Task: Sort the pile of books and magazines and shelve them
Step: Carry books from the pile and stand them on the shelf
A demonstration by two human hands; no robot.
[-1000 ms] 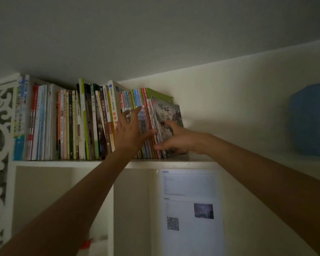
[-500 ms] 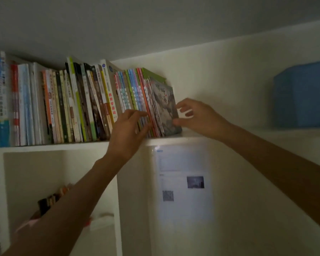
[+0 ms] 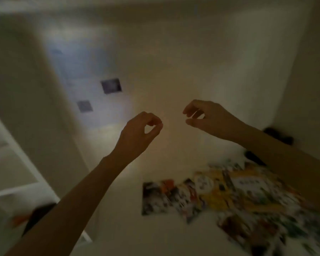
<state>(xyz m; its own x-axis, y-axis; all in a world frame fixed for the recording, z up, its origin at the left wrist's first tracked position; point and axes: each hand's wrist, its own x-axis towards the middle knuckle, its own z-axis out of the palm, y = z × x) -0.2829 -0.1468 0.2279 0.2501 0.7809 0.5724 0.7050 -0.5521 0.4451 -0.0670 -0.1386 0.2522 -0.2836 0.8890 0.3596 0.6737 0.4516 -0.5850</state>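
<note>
Now both hands hang in the air and hold nothing. The left hand (image 3: 140, 132) has its fingers loosely curled, with the thumb tip near the first finger. The right hand (image 3: 209, 119) is loosely curled too, with a gap between thumb and fingers. Down below, a pile of colorful magazines (image 3: 235, 198) lies spread on a white surface (image 3: 155, 235), under the right arm. It all looks blurry. A sheet of paper (image 3: 92, 85) hangs on the wall behind the left hand.
</note>
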